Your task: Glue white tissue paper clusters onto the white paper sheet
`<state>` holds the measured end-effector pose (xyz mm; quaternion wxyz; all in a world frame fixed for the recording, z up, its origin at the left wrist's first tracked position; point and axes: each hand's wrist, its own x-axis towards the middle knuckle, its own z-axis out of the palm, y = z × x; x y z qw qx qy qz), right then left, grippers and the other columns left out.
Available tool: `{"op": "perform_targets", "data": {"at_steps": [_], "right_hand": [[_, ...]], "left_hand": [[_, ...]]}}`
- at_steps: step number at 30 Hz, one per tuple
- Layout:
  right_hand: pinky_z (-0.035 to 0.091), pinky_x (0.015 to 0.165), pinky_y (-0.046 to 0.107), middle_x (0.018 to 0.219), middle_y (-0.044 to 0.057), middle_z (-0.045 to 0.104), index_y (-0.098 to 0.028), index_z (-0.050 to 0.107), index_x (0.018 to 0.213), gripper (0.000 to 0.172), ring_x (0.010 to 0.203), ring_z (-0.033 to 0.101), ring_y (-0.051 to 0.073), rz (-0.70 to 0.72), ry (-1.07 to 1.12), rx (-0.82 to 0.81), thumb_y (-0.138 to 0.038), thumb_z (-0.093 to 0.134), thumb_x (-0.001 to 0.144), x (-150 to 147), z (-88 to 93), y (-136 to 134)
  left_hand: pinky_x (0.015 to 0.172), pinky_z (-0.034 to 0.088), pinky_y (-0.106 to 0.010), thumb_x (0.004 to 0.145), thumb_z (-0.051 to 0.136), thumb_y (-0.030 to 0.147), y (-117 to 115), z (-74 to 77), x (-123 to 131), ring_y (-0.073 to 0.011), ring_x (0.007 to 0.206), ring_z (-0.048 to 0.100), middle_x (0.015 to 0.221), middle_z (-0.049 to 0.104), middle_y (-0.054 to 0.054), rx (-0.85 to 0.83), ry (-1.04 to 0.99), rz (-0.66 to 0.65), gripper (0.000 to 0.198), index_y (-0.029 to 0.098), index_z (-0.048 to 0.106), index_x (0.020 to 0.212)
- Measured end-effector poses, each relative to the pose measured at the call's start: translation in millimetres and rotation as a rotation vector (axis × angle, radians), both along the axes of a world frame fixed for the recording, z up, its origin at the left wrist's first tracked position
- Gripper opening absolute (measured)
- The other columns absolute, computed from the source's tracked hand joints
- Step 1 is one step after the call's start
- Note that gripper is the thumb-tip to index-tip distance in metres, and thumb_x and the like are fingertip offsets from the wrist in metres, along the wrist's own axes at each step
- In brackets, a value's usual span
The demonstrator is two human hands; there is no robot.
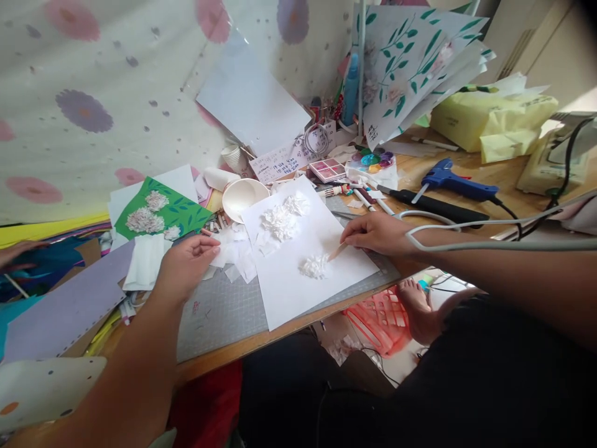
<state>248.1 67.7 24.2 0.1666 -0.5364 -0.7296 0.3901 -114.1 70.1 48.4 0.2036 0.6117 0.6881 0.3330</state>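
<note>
While right fingers (357, 238) pinch a stick (336, 252), left fingers (204, 244) meet; a card (282, 164) bears digits.

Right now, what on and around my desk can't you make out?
All in the head view:
Stick: upper end, hidden in the right hand.
Left hand: whether it pinches anything, too small to tell.
Another person's hand: cut off by the left edge.
Card: some handwriting, too small and blurred.
</note>
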Motion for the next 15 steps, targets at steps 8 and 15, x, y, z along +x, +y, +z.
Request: {"op": "perform_targets", "data": {"at_steps": [8,15], "right_hand": [[0.037,0.050,0.020,0.066,0.001,0.062,-0.014,0.069,0.088,0.021,0.052,0.049,0.007,-0.030,-0.029,-0.005,-0.020,0.052,0.077,-1.0,4.0,2.4],[0.036,0.051,0.018,0.063,-0.001,0.062,-0.016,0.070,0.085,0.019,0.051,0.050,0.007,-0.015,-0.008,0.014,-0.020,0.054,0.075,0.2,-0.2,6.7]], "left_hand": [[0.058,0.047,-0.023,0.071,0.066,0.026,-31.8,10.6,137.3,-0.0124,0.062,0.057,0.067,0.063,0.000,-0.225,-0.110,-0.637,0.008,0.018,0.063,0.072],[0.053,0.046,-0.022,0.077,0.058,0.024,-27.1,-20.4,162.6,-0.0100,0.057,0.050,0.074,0.059,0.001,-0.238,0.021,-0.708,0.012,0.022,0.060,0.088]]}}
